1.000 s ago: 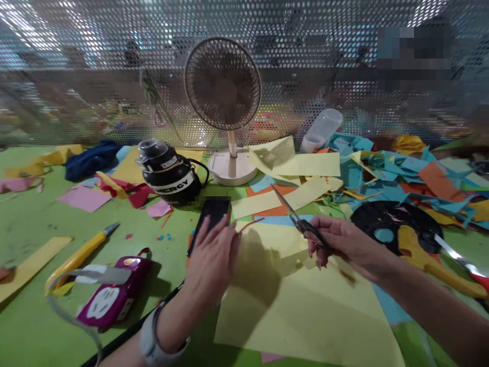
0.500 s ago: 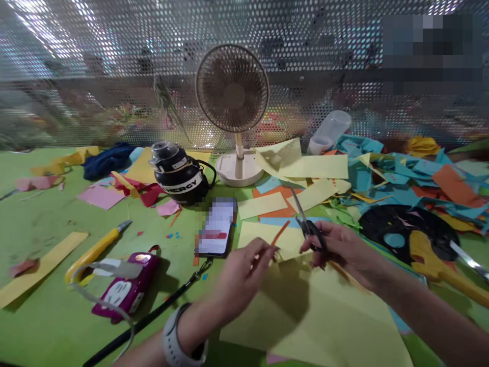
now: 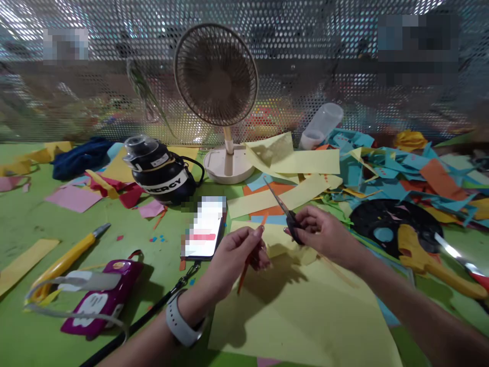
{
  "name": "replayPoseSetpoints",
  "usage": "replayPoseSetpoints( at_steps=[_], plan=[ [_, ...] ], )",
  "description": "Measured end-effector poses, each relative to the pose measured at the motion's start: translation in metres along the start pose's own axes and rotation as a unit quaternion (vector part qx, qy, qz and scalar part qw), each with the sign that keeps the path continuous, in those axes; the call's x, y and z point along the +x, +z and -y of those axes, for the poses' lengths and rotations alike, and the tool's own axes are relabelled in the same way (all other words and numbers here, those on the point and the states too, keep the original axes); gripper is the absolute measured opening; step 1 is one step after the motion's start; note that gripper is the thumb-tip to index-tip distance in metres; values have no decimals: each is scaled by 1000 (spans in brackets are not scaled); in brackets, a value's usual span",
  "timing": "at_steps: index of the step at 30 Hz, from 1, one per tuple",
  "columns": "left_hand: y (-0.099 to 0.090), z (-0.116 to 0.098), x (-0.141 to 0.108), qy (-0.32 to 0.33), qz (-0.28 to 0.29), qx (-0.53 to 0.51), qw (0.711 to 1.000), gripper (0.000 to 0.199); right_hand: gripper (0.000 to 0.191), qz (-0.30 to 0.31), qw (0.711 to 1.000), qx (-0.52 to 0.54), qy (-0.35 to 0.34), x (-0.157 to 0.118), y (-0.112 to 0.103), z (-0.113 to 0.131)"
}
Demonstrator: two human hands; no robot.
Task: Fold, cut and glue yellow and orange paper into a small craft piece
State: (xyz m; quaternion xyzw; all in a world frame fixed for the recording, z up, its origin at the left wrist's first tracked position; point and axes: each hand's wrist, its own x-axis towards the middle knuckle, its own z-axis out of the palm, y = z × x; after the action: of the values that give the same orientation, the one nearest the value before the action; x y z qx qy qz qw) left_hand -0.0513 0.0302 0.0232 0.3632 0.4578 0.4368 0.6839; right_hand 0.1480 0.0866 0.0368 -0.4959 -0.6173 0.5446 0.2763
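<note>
My left hand (image 3: 239,255), with a pale watch on its wrist, pinches a thin orange strip (image 3: 242,278) whose ends stick out above and below the fingers. To its right, my right hand (image 3: 324,233) is wrapped round the black handles of a pair of scissors (image 3: 293,228). The blades point up and to the left, and look closed. Both hands are over a large pale yellow sheet (image 3: 305,316), which carries their shadows. A phone (image 3: 204,232) with a lit screen lies just left of my left hand.
Behind stand a fan (image 3: 229,165) and a black bottle (image 3: 162,176). Paper scraps (image 3: 382,163) pile up at the back right, near a black round tray (image 3: 359,224). At the left lie a yellow cutter (image 3: 64,260) and a purple device (image 3: 103,298) with a cable.
The view has shifted, moving table items leftward. My left hand has turned, and the orange strip now hangs below its fingers too. My right hand has tilted the scissors further left.
</note>
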Motion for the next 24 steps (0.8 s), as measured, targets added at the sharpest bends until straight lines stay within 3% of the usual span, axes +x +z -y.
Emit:
replayPoseSetpoints(
  at_steps=[3, 8, 12, 18, 24],
  plan=[
    [-2, 2, 1, 7, -2, 5, 1000, 24, 31, 20, 997, -69, -14, 2, -7, -4],
    [-4, 2, 1, -2, -36, 2, 999, 22, 40, 170, 979, 40, 104, 1, -14, -4],
    [-5, 6, 1, -40, -42, -12, 998, 20, 44, 149, 974, 106, 130, 0, -16, -3],
    [-10, 10, 2, -92, -64, -25, 993, 14, 46, 191, 965, 15, 179, 4, -17, -8],
    [-12, 11, 4, -113, -85, -63, 988, 10, 45, 220, 951, 7, 219, 7, -22, -15]
  ],
)
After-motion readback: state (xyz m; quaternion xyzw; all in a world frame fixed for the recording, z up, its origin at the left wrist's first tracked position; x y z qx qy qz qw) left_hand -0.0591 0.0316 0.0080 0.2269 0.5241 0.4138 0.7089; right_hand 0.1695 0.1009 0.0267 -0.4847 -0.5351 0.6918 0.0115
